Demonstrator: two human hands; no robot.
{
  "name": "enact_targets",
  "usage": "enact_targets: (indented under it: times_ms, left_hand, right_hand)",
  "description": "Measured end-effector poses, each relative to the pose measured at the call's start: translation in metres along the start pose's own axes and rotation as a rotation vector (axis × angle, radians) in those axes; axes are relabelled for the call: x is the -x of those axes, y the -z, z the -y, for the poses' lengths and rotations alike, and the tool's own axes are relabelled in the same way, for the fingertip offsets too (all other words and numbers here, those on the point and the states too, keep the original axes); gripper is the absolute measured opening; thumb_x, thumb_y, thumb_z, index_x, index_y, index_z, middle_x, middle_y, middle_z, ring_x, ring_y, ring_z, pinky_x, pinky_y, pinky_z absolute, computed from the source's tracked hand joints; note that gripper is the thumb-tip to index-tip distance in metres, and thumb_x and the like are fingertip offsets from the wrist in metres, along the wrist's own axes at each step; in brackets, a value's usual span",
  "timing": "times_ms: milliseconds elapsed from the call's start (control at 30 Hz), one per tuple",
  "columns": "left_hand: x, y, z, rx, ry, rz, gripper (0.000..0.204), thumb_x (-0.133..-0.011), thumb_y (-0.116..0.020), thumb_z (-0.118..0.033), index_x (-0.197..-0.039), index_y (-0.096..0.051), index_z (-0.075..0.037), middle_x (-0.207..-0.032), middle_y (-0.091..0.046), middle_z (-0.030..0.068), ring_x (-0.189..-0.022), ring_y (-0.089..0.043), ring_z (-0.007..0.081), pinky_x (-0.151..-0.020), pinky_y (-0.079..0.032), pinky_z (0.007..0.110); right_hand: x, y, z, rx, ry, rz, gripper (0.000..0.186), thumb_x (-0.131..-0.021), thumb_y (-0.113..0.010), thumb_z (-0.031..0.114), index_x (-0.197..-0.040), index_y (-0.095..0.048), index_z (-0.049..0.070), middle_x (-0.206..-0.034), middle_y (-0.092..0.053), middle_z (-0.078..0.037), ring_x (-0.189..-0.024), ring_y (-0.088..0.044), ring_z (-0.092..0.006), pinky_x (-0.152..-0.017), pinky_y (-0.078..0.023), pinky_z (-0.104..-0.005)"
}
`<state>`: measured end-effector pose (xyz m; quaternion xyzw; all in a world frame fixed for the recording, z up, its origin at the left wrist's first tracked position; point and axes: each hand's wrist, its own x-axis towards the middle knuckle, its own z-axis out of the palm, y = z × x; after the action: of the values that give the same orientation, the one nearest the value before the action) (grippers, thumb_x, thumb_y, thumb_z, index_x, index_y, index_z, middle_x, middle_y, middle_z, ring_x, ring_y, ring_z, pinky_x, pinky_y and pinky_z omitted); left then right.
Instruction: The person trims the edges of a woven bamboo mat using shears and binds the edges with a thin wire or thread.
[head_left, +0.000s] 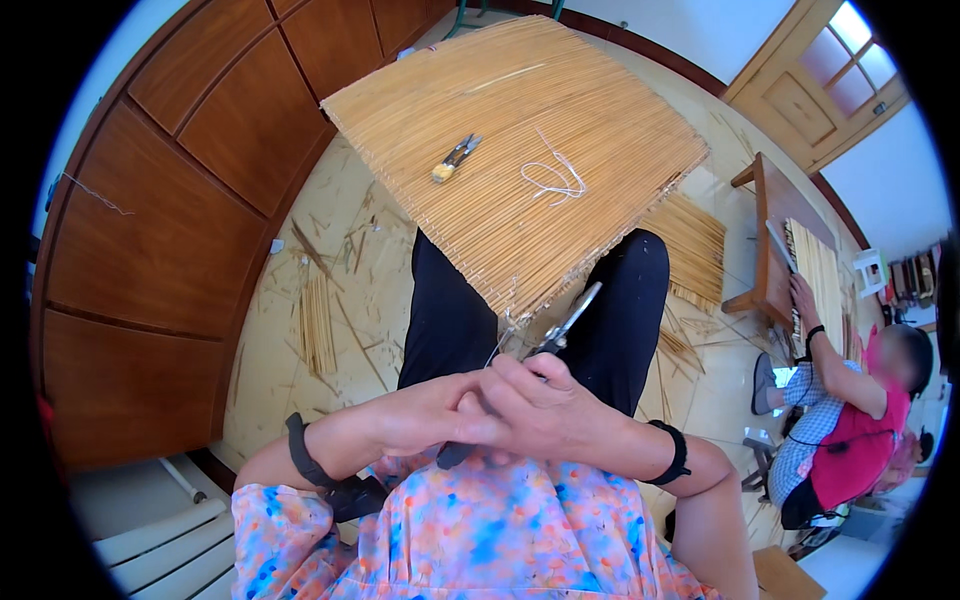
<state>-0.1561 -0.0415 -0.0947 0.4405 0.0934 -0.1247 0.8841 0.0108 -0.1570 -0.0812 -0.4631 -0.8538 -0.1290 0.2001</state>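
A large mat of straw-coloured stalks (pixel 560 110) lies slanting over my knees, its near corner just beyond my hands. My right hand (pixel 555 405) is closed around a silver metal tool (pixel 578 315) that looks like pliers or scissors; its end points away to the right. Against it, my left hand (pixel 430 408) is closed, its fingertips tucked behind the right hand, so what it holds is hidden. Thin wire or thread ends show at the mat corner above both hands. On the mat rest small snips with a yellowish end (pixel 457 160) and a loose loop of white thread (pixel 556 182).
Brown wooden cabinets (pixel 130 210) stand along the left. Loose stalks (pixel 316 325) litter the tiled floor, and another stalk mat (pixel 690 250) lies right of my knee. At the right, a seated person (pixel 850 430) has a hand on stalks at a wooden bench (pixel 780 220).
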Motion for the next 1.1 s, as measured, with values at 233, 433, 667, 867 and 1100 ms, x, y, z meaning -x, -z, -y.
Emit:
enact_targets:
  times_ms: [233,433,667,867,1100]
  left_hand:
    - [0.022,-0.002,0.008,-0.037,0.024,-0.088,0.073,-0.078,-0.075,-0.012,-0.140,-0.037,-0.004,-0.108,-0.056,0.0008,-0.095,-0.052,0.0069,-0.080,-0.046,0.023]
    - [0.023,0.016,0.031,0.218,-0.087,-0.055,0.091,-0.069,-0.080,-0.021,-0.144,-0.033,0.000,-0.108,-0.058,0.0040,-0.090,-0.056,0.0120,-0.080,-0.046,0.026]
    - [0.002,0.007,0.017,0.327,-0.145,0.136,0.081,-0.071,-0.075,-0.026,-0.137,-0.040,0.003,-0.113,-0.057,0.0117,-0.096,-0.057,0.0172,-0.088,-0.043,0.026]
    - [-0.005,0.019,0.026,0.226,-0.159,0.059,0.073,-0.067,-0.069,-0.019,-0.131,-0.042,0.005,-0.098,-0.059,0.0138,-0.071,-0.053,0.0156,-0.067,-0.043,0.029]
    - [-0.005,0.017,0.020,0.316,-0.115,-0.005,0.060,-0.070,-0.071,-0.011,-0.125,-0.049,-0.001,-0.094,-0.058,0.0067,-0.082,-0.057,0.0126,-0.074,-0.044,0.023]
  right_hand:
    - [-0.010,0.004,0.008,0.062,0.062,-0.089,0.020,-0.083,-0.057,0.017,-0.103,-0.059,0.016,-0.096,-0.053,0.001,-0.098,-0.055,-0.0133,-0.096,-0.038,-0.0418]
    - [0.032,0.018,0.003,-0.037,-0.249,-0.331,0.030,-0.078,-0.067,0.017,-0.107,-0.061,0.011,-0.089,-0.056,-0.006,-0.087,-0.058,-0.0191,-0.083,-0.048,-0.0374]
    - [0.017,-0.010,0.000,-1.134,-0.878,-0.078,0.038,-0.084,-0.071,0.024,-0.110,-0.058,0.000,-0.093,-0.060,-0.012,-0.079,-0.064,-0.0190,-0.066,-0.052,-0.0302]
    - [0.021,-0.018,-0.004,-1.331,-1.064,-0.005,0.035,-0.092,-0.062,0.022,-0.116,-0.055,-0.002,-0.101,-0.062,-0.010,-0.085,-0.062,-0.0157,-0.073,-0.051,-0.0298]
    - [0.024,-0.028,-0.008,-1.537,-0.950,-0.380,0.034,-0.101,-0.048,0.026,-0.122,-0.053,-0.001,-0.105,-0.060,-0.004,-0.096,-0.056,-0.0108,-0.086,-0.047,-0.0283]
